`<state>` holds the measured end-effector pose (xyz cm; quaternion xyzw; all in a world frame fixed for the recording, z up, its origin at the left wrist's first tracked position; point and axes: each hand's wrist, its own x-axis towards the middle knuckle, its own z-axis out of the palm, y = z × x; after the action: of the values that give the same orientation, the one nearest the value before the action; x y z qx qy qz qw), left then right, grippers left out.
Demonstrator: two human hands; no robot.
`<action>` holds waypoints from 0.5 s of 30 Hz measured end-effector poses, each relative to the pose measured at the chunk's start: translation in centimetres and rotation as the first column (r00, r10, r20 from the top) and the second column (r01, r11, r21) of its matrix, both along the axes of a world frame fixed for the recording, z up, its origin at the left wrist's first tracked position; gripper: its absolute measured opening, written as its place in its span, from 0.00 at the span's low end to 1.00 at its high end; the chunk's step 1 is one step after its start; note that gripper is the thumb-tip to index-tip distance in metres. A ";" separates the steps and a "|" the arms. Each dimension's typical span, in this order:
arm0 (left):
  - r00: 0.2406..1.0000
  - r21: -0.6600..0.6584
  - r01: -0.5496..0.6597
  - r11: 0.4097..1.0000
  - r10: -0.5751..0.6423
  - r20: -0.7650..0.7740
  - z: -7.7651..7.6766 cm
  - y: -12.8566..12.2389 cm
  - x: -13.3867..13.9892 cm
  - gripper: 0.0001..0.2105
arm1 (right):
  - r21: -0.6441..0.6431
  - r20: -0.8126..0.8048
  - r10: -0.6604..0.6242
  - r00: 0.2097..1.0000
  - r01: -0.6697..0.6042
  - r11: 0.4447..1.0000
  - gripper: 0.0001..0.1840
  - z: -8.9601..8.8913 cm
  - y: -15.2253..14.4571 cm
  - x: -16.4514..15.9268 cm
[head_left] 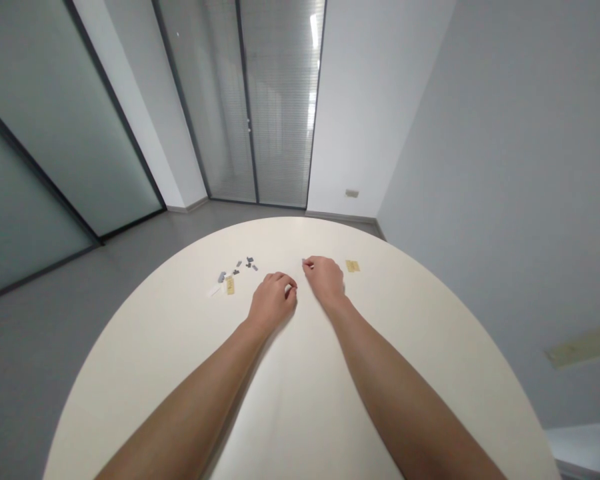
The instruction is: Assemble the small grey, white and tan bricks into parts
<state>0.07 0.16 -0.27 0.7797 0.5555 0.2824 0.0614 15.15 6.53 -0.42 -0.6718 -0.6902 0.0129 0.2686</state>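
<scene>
My right hand (326, 275) is closed in a pinch on a small grey piece (303, 261) that shows just past the fingertips. Too little of the piece is visible to tell its kind. Left of it, my left hand (274, 297) rests low over the table with its fingers curled and thumb and forefinger together. Whatever those fingertips hold, if anything, is too small to make out. Several small grey pieces (249, 265) lie loose beyond and left of my left hand. Beside them is a yellow rectangular piece (231, 286).
The round white table (300, 230) curves away on both sides. Two yellow rectangular pieces (353, 266) lie right of my right hand. A white strip (215, 291) and a larger grey piece (222, 277) are at the left. Glass partitions (280, 100) and walls stand beyond.
</scene>
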 end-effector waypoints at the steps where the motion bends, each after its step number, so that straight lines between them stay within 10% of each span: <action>1: 1.000 -0.002 0.000 1.000 0.000 0.001 0.0 0.0 0.0 0.09 | -0.007 -0.004 0.001 1.000 -0.001 1.000 0.14 0.0 0.0 0.0; 15: 1.000 0.016 0.003 1.000 -0.004 0.008 -0.3 0.2 0.0 0.08 | -0.056 0.043 -0.023 0.999 0.026 0.998 0.14 0.6 -0.2 -0.3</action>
<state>0.06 0.36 -0.57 0.7800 0.5516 0.2897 0.0578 14.81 6.28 0.17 -0.6877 -0.6868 0.0151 0.2350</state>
